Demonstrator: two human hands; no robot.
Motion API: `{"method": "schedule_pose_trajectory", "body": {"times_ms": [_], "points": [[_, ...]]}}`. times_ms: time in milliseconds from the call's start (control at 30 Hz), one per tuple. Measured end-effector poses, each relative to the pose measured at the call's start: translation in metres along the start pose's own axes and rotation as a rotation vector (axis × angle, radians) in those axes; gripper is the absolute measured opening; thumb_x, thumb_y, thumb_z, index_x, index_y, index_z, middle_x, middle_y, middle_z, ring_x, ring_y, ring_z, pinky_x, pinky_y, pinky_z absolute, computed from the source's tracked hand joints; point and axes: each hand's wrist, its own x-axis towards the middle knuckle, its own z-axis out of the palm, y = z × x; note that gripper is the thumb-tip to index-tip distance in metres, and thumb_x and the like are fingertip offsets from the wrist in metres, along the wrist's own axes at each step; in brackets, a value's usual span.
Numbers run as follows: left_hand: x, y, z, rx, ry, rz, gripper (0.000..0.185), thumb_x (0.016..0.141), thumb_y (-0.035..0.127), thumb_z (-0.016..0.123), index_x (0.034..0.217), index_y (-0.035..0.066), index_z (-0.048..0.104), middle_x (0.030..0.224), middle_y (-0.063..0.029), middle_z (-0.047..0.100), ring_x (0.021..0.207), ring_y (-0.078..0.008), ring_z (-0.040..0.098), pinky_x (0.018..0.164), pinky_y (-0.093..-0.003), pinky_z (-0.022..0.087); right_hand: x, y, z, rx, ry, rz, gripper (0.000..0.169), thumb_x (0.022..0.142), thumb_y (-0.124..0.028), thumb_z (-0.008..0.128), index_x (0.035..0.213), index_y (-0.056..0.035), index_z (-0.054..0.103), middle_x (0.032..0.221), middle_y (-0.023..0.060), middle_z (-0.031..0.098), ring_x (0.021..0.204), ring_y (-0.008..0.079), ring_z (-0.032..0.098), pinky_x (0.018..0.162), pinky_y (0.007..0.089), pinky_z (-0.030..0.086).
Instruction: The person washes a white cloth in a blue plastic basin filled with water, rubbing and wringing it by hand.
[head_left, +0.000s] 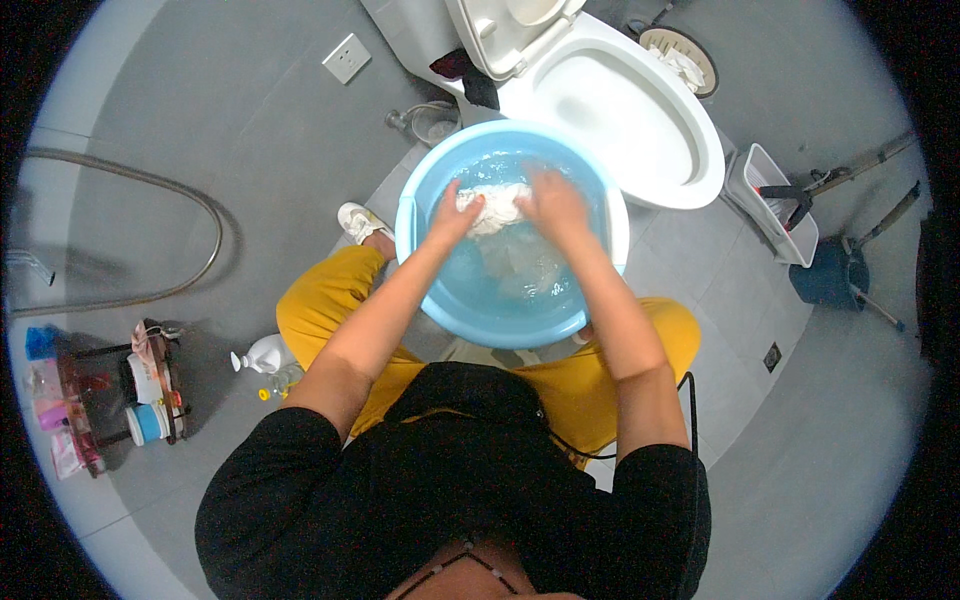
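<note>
A light blue plastic basin (510, 330) full of water stands between my knees. Inside it a bunched, wet white cloth (496, 211) shows at the surface, and a paler part of it spreads under the water towards me. My left hand (454, 215) grips the cloth's left side, thumb and fingers around it. At the right side of the bunch is my right hand (556, 204), blurred by motion, its thumb side against the cloth. Its fingertips are too blurred to make out well.
Just beyond the basin is a white toilet (701, 169) with its lid raised; dark cloths (480, 88) hang at its side. A waste basket (712, 75), white bin (802, 238) and blue bucket (825, 276) stand right. Left are a pump bottle (270, 354), shelf rack (75, 397) and shower hose (214, 225).
</note>
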Motion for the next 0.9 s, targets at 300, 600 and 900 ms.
{"method": "schedule_pose_trajectory", "body": {"times_ms": [300, 600, 900], "points": [[0.004, 0.002, 0.023, 0.516, -0.155, -0.078, 0.067, 0.071, 0.05, 0.063, 0.113, -0.001, 0.053, 0.112, -0.0236, 0.054, 0.107, -0.0356, 0.049, 0.094, -0.0423, 0.035, -0.001, 0.008, 0.03, -0.209, -0.281, 0.092, 0.081, 0.072, -0.036, 0.066, 0.138, -0.0276, 0.02, 0.134, 0.0131, 0.034, 0.123, 0.0378, 0.034, 0.094, 0.0592, 0.03], [-0.002, 0.046, -0.001, -0.805, -0.166, -0.443, 0.063, 0.081, 0.05, 0.054, 0.118, -0.001, 0.047, 0.113, -0.0146, 0.055, 0.101, -0.025, 0.054, 0.087, -0.0368, 0.042, 0.01, 0.012, 0.024, 0.115, -0.197, 0.257, 0.07, 0.074, -0.02, 0.058, 0.136, -0.0214, 0.025, 0.125, 0.0235, 0.038, 0.106, 0.0418, 0.049, 0.09, 0.0487, 0.039], [-0.029, 0.027, -0.002, 0.38, -0.152, 0.084, 0.086, 0.061, 0.037, 0.075, 0.128, 0.0, 0.034, 0.125, -0.0229, 0.04, 0.119, -0.036, 0.037, 0.099, -0.0423, 0.03, -0.009, 0.003, 0.007, -0.228, -0.325, 0.047, 0.048, 0.075, -0.017, 0.056, 0.122, -0.0105, 0.047, 0.127, 0.0153, 0.038, 0.105, 0.0368, 0.051, 0.087, 0.0424, 0.044]]}}
